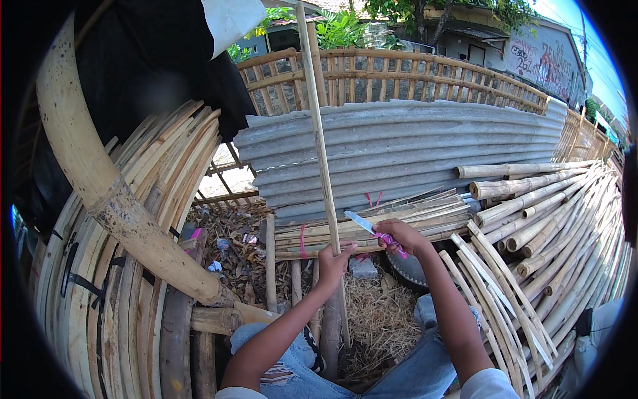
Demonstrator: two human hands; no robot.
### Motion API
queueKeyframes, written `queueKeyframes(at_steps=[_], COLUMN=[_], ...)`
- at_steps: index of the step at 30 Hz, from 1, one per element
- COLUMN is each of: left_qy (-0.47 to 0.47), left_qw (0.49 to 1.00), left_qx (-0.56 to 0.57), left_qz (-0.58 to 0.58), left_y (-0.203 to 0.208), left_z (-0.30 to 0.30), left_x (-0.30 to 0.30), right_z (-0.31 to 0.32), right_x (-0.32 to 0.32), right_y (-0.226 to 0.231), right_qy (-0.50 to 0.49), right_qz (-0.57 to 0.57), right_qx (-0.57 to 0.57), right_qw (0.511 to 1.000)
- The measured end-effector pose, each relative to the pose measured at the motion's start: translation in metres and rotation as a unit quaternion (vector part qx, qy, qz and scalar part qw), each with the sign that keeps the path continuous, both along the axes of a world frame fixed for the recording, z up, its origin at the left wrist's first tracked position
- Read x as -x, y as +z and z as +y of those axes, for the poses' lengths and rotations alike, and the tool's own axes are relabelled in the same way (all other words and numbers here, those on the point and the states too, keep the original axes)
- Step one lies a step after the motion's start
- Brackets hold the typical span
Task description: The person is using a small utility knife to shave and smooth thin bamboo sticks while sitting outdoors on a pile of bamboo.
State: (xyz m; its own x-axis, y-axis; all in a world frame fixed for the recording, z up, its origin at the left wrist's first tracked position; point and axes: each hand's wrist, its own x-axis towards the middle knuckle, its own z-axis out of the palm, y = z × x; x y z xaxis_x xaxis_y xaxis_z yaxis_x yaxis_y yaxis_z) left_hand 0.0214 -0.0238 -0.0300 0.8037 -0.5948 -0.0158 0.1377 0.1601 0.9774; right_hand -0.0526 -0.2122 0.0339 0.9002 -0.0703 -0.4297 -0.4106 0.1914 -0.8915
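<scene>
In my left hand I grip a long, thin bamboo strip. It stands nearly upright between my knees, leaning slightly, and its top reaches the upper edge of the view. My right hand is closed round the handle of a knife. Pink wrapping covers the handle, and the pale blade points left toward the strip. The blade's tip is close to the strip, just above my left hand; I cannot tell whether they touch. Below both hands, dry straw-like shavings lie between my legs.
Split bamboo slats are stacked at left behind a thick bamboo pole. Ahead lies a bundle of strips with pink ties, before a corrugated sheet. Bamboo poles and loose slats fill the right side.
</scene>
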Motion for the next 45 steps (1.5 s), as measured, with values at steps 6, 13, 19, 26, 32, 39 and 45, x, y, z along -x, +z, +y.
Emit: queueKeyframes(at_steps=[6, 13, 19, 26, 32, 39, 45], left_qy=[0.019, -0.045, -0.119, -0.188, -0.238, -0.235, -0.207], left_qw=[0.993, 0.995, 0.992, 0.979, 0.97, 0.96, 0.969], left_qx=[-0.028, -0.024, -0.003, 0.003, 0.057, 0.144, 0.127], left_qz=[-0.11, -0.089, 0.03, 0.079, -0.005, 0.042, 0.038], left_y=[0.0, -0.016, -0.022, -0.028, -0.027, -0.007, -0.014], left_z=[-0.004, -0.01, -0.008, -0.009, -0.013, -0.012, -0.009], left_x=[0.004, 0.021, 0.037, 0.041, 0.03, 0.022, 0.019], right_z=[0.007, 0.026, 0.037, 0.036, 0.038, 0.042, 0.049], right_x=[0.002, -0.007, -0.011, -0.012, -0.01, -0.003, -0.004], right_y=[-0.001, 0.011, 0.019, 0.021, 0.017, 0.019, 0.021], right_qy=[-0.134, -0.111, -0.235, -0.241, -0.242, -0.165, -0.153], right_qz=[-0.057, -0.217, -0.275, -0.293, -0.323, -0.301, -0.301], right_qx=[0.154, 0.055, 0.037, 0.066, 0.071, 0.006, -0.014], right_qw=[0.977, 0.968, 0.932, 0.923, 0.912, 0.939, 0.941])
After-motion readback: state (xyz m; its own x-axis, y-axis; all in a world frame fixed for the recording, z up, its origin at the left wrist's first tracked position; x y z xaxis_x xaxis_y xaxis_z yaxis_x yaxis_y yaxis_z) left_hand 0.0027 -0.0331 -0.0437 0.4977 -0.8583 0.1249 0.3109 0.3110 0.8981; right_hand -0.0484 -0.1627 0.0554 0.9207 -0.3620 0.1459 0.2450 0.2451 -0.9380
